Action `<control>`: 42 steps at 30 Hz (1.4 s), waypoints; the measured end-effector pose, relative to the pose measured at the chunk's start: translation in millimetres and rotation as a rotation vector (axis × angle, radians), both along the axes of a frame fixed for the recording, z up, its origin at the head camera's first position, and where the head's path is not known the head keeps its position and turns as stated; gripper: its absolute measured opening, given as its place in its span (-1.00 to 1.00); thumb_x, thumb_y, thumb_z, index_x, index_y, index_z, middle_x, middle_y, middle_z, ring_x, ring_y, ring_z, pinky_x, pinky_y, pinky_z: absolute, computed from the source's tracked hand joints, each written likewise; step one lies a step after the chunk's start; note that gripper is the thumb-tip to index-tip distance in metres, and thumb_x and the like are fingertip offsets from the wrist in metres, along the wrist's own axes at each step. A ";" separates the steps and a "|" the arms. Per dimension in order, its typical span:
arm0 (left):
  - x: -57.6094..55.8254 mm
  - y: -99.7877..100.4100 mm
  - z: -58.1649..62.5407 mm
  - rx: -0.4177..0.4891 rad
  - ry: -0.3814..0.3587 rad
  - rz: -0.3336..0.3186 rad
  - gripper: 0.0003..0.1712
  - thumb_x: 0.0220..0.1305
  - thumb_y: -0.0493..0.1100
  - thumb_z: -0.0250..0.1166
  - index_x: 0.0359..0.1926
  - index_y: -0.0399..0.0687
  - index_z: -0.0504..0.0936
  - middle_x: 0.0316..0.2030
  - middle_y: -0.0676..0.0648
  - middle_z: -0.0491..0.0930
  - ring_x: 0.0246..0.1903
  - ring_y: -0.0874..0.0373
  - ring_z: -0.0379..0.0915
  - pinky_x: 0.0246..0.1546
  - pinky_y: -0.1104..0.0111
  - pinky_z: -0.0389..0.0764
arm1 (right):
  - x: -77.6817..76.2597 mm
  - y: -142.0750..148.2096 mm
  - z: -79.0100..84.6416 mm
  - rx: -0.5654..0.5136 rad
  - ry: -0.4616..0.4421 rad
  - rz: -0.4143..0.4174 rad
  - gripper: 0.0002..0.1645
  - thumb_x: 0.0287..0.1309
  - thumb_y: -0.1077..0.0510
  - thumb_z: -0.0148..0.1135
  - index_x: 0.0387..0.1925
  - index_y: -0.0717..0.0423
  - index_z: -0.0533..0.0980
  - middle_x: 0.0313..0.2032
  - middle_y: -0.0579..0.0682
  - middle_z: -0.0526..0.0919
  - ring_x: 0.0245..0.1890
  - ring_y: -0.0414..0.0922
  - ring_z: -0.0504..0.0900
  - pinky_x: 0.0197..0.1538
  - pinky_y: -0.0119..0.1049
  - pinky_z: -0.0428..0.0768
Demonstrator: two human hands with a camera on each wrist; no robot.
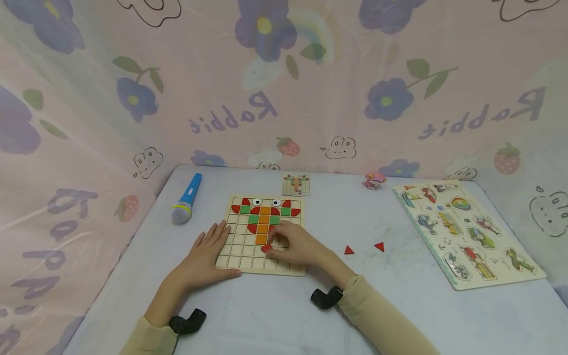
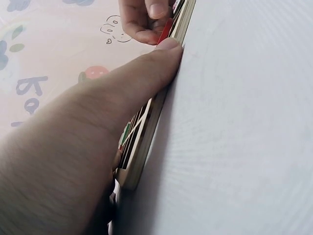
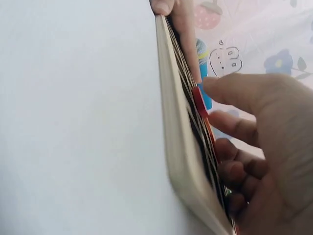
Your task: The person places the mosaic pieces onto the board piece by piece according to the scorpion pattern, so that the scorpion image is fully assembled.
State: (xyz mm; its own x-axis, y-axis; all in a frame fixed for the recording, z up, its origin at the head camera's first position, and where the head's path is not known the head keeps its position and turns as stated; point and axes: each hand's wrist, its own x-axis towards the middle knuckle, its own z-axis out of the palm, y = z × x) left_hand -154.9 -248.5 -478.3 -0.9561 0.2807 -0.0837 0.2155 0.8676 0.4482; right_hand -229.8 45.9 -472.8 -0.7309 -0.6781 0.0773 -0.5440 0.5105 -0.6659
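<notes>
A wooden grid board (image 1: 235, 249) lies on the table, with red, green and orange pieces and two eye pieces set in its upper cells. My right hand (image 1: 295, 244) is over the lower middle of the board. Between its thumb and index finger it pinches a small red piece (image 3: 199, 102), low at the grid and just below the orange column (image 1: 263, 229). My left hand (image 1: 204, 259) rests along the board's left side, fingers spread and thumb at the front edge. Two red triangles (image 1: 349, 250) (image 1: 379, 246) lie to the right of the board.
Behind the board lies a small pattern card (image 1: 296, 185). A blue toy microphone (image 1: 188, 199) is at the back left, and a pink figurine (image 1: 374, 180) at the back right. On the right side lies a large picture puzzle board (image 1: 470, 236). Patterned cloth (image 1: 306, 98) hangs behind the table.
</notes>
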 end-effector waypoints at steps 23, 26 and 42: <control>0.0 1.3 6.2 -0.008 0.002 -0.006 0.44 0.10 0.52 0.43 0.68 -0.25 0.03 0.70 -0.25 -0.14 0.68 -0.26 -0.30 0.61 -0.27 -0.23 | 10.2 -10.2 -5.7 0.004 0.139 -0.030 -0.75 0.29 -0.17 0.50 -0.17 -0.15 0.70 -0.22 -0.21 0.61 -0.21 -0.24 0.51 -0.11 -0.34 0.55; 0.2 1.0 6.3 -0.008 0.002 -0.005 0.44 0.10 0.52 0.43 0.68 -0.24 0.03 0.70 -0.25 -0.14 0.68 -0.26 -0.30 0.61 -0.27 -0.23 | 10.9 -11.0 -5.5 0.002 0.166 -0.024 -0.75 0.27 -0.16 0.51 -0.18 -0.15 0.70 -0.23 -0.19 0.62 -0.25 -0.24 0.51 -0.16 -0.37 0.53; 0.8 0.9 2.5 0.001 0.007 -0.006 0.44 0.11 0.53 0.43 0.69 -0.24 0.03 0.70 -0.26 -0.14 0.68 -0.27 -0.30 0.60 -0.28 -0.23 | 15.8 -16.8 -4.4 0.033 0.171 -0.079 -0.78 0.25 -0.13 0.52 -0.27 -0.13 0.69 -0.25 -0.23 0.65 -0.32 -0.24 0.50 -0.19 -0.35 0.52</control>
State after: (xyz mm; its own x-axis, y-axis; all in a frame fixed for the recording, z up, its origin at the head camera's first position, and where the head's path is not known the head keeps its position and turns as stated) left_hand -154.2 -247.6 -475.8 -0.9551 0.2863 -0.0767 0.2236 0.8659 0.4475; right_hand -214.0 29.1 -477.2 -0.7599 -0.6234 0.1841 -0.6055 0.5759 -0.5493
